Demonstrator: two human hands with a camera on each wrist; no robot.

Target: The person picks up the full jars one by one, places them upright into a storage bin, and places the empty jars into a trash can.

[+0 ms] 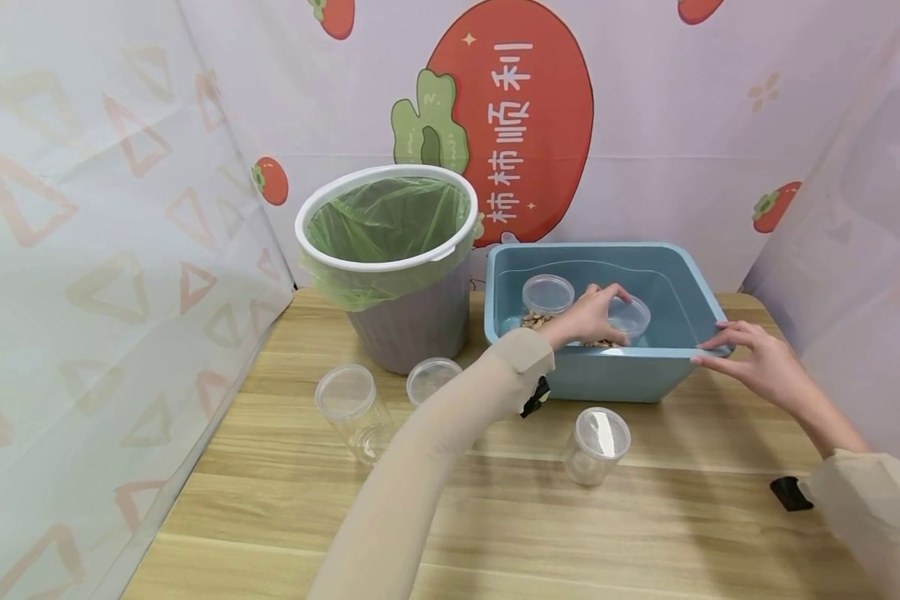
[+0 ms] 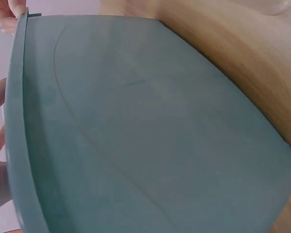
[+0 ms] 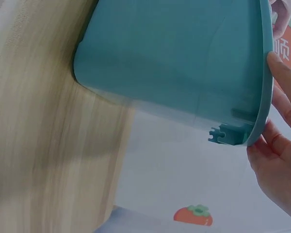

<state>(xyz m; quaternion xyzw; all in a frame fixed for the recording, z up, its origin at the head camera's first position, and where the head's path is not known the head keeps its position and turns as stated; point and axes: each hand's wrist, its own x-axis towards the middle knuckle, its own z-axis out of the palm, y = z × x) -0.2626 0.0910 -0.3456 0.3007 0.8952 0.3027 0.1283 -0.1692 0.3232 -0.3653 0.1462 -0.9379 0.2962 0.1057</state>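
Note:
A blue plastic tub (image 1: 607, 375) stands at the back right of the table. My left hand (image 1: 588, 315) reaches over its front rim and grips a clear lidded jar (image 1: 632, 318) inside, thumb and fingers at either side of the lid. Small brownish pieces show low in that jar. Left of it in the tub is a similar jar (image 1: 547, 293) with brown-and-beige pieces. My right hand (image 1: 753, 364) holds the tub's front right corner, fingers over the rim. The right wrist view shows that hand (image 3: 281, 160) at the rim. In the left wrist view the tub wall (image 2: 150, 107) hides the jars.
A grey bin (image 1: 412, 321) with a green liner stands left of the tub. In front of it are two clear lidded jars, a tall one (image 1: 347, 396) and one (image 1: 432, 379) partly behind my left arm. Another clear jar (image 1: 598, 442) stands before the tub.

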